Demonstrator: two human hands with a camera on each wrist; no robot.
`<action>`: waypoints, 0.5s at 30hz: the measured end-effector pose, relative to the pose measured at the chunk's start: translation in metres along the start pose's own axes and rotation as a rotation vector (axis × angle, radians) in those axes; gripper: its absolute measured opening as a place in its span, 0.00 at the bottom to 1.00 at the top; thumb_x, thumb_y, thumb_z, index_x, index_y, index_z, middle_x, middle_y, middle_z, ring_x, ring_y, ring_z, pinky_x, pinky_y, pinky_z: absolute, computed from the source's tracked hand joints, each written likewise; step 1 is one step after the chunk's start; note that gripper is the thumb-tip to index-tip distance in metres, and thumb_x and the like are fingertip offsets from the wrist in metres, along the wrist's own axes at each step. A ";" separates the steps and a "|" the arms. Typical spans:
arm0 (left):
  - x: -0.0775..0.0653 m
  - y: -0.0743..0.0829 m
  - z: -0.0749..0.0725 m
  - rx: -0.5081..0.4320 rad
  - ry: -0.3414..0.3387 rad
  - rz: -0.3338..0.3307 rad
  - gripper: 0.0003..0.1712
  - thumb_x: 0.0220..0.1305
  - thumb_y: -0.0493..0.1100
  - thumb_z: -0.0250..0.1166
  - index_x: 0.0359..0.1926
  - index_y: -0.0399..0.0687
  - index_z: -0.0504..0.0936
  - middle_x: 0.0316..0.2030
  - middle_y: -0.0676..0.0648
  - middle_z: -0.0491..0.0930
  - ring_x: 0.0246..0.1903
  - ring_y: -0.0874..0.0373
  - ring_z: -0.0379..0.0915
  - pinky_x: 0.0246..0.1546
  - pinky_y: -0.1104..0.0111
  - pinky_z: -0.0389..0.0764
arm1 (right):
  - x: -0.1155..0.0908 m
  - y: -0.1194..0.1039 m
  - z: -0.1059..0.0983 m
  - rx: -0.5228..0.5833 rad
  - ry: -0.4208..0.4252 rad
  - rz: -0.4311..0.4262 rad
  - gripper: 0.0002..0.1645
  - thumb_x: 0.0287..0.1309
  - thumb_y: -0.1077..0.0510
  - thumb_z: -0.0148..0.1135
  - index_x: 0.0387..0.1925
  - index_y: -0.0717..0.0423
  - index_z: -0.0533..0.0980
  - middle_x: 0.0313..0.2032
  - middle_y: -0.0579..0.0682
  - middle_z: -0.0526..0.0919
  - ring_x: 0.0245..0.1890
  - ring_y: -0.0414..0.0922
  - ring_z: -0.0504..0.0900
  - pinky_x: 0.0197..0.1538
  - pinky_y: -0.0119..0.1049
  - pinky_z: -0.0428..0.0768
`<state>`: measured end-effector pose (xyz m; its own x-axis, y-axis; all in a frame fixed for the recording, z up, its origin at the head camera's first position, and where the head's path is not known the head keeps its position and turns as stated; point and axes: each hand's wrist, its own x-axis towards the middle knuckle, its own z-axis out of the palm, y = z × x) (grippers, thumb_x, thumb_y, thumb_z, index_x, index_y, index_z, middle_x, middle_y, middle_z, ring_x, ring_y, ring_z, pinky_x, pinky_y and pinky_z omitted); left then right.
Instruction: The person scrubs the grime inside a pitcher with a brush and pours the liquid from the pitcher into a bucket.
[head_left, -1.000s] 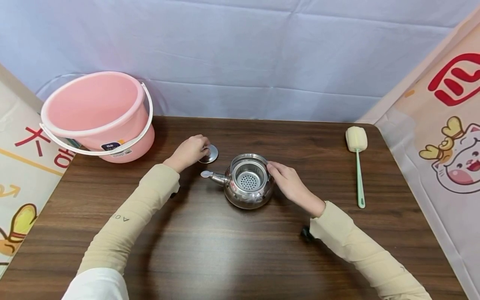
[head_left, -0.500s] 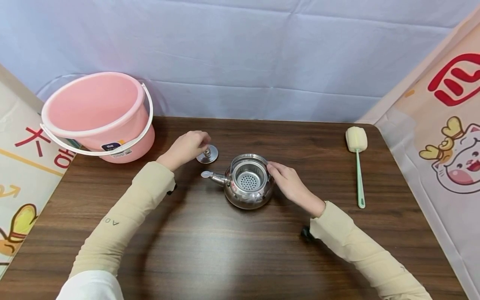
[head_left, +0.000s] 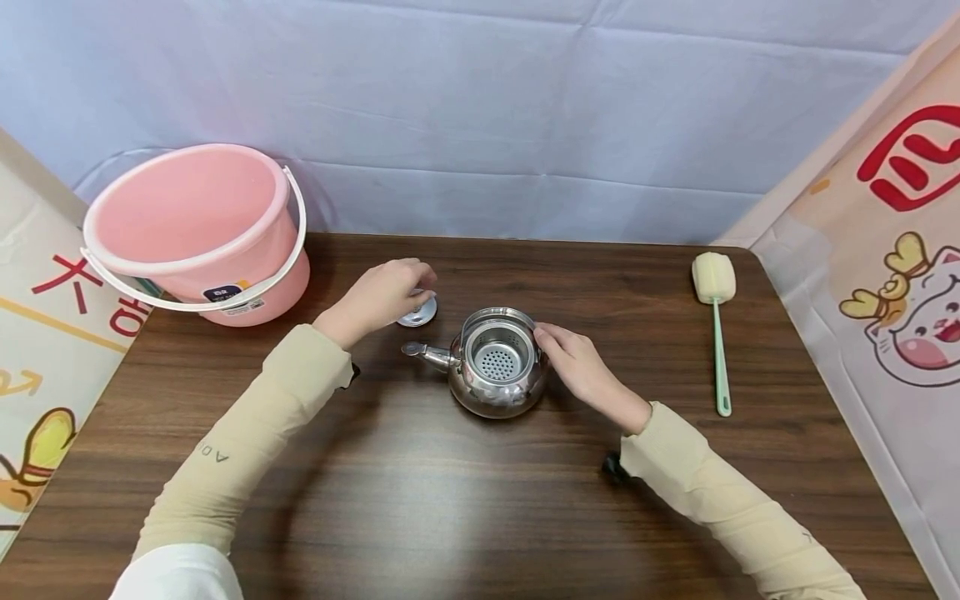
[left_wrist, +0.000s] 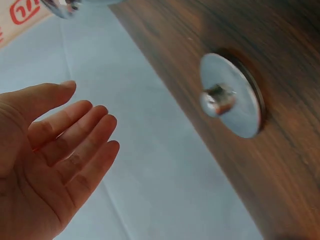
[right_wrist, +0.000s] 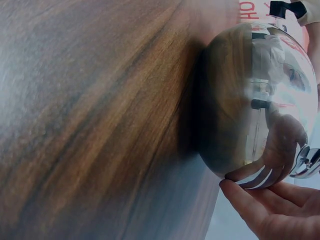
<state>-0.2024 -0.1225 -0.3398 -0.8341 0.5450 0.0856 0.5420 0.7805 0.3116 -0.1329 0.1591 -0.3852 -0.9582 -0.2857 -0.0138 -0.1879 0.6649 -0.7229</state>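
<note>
A round steel teapot stands on the table with its top uncovered, showing a perforated strainer inside. Its spout points left. My right hand rests against the teapot's right side near the rim; in the right wrist view the fingers touch the shiny body. Just left of the spout's far end, a steel lid lies on the table, knob upward. Over the lid hovers my left hand, fingers loosely extended and apart from the knob, holding nothing.
A pink bucket with a white handle stands at the back left. On the right lies a sponge brush with a green handle. A pale cloth backdrop rises behind the wooden table.
My left hand has let go of the lid, which stays on the table, and has risen slightly, then drifted right. The right hand and teapot have not moved.
</note>
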 end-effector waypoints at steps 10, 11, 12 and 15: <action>-0.006 0.028 -0.009 0.063 0.037 0.115 0.12 0.58 0.41 0.61 0.42 0.41 0.79 0.39 0.46 0.78 0.38 0.53 0.76 0.39 0.61 0.75 | 0.000 0.000 0.000 0.002 0.002 -0.003 0.28 0.68 0.47 0.36 0.57 0.61 0.69 0.48 0.56 0.78 0.31 0.44 0.77 0.43 0.41 0.74; -0.006 0.030 -0.010 0.070 0.040 0.129 0.11 0.58 0.41 0.61 0.42 0.41 0.79 0.39 0.46 0.78 0.38 0.53 0.76 0.39 0.62 0.75 | 0.000 0.000 0.000 0.002 0.002 -0.004 0.28 0.68 0.47 0.36 0.58 0.61 0.69 0.49 0.56 0.78 0.31 0.44 0.78 0.43 0.41 0.74; -0.006 0.033 -0.011 0.076 0.044 0.144 0.12 0.58 0.41 0.61 0.42 0.41 0.79 0.39 0.46 0.78 0.38 0.53 0.76 0.38 0.62 0.75 | 0.000 0.000 0.000 -0.001 0.002 -0.006 0.29 0.68 0.47 0.36 0.58 0.61 0.69 0.49 0.56 0.78 0.31 0.44 0.78 0.43 0.41 0.74; -0.007 0.040 -0.012 0.097 0.058 0.187 0.12 0.58 0.42 0.62 0.42 0.41 0.79 0.38 0.46 0.78 0.38 0.54 0.75 0.38 0.62 0.76 | 0.000 0.001 -0.001 -0.004 0.000 -0.008 0.29 0.68 0.46 0.36 0.58 0.61 0.69 0.49 0.56 0.78 0.31 0.44 0.77 0.42 0.41 0.74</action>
<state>-0.1757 -0.0989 -0.3163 -0.7214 0.6665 0.1882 0.6925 0.6950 0.1932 -0.1332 0.1599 -0.3853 -0.9567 -0.2909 -0.0075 -0.1966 0.6651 -0.7204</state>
